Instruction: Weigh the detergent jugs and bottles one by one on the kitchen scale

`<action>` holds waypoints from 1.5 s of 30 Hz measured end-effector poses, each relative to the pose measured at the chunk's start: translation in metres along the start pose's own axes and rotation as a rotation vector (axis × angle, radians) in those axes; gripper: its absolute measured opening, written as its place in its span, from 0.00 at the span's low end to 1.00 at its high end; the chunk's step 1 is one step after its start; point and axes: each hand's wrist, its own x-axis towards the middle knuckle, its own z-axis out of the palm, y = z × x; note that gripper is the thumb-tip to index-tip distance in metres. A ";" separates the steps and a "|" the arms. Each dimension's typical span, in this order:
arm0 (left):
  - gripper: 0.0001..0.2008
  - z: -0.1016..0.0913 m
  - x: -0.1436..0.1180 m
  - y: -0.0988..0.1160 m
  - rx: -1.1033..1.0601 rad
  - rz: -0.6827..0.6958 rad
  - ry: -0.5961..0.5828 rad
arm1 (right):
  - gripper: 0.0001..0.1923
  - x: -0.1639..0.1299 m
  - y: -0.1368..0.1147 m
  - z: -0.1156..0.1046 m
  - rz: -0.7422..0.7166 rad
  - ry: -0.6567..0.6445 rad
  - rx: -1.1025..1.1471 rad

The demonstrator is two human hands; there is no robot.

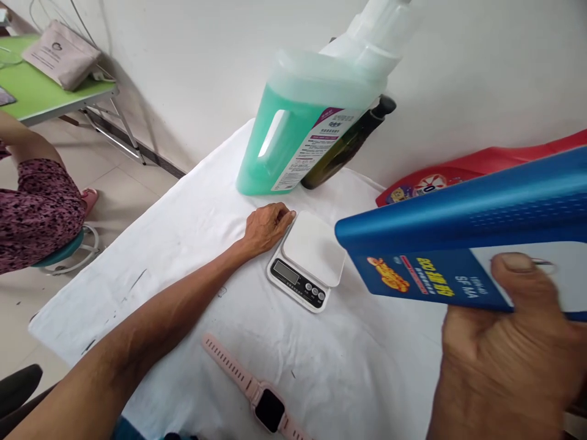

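Observation:
My right hand (509, 348) grips a big blue plastic jug (463, 226) by its lower end, thumb pressed on its label, holding it tilted in the air above and to the right of a small white kitchen scale (307, 263). My left hand (266, 226) rests on the white cloth (192, 244) with its fingers curled against the scale's far left corner. The scale's display looks blank.
A large jug of green liquid (284, 134) and a dark bottle (348, 143) stand behind the scale by the wall. A red jug (458, 174) lies at the right. A pink smartwatch (257, 391) lies near me. Another person (32, 195) sits at the left by a green table (41, 91).

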 end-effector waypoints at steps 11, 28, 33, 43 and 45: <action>0.15 0.003 -0.001 -0.004 -0.017 0.005 0.005 | 0.17 -0.031 0.007 0.044 0.138 -0.037 0.231; 0.13 0.003 0.000 -0.004 0.000 0.010 0.013 | 0.25 -0.034 0.025 0.039 0.092 -0.123 0.220; 0.13 0.002 0.000 -0.003 0.010 0.003 -0.001 | 0.25 -0.039 0.027 0.026 0.136 -0.199 0.260; 0.11 0.001 -0.001 -0.002 -0.019 0.013 0.017 | 0.34 -0.083 0.093 -0.034 0.508 0.125 0.097; 0.11 0.001 -0.001 -0.001 -0.018 0.009 0.019 | 0.31 -0.091 0.106 -0.035 0.486 0.151 0.058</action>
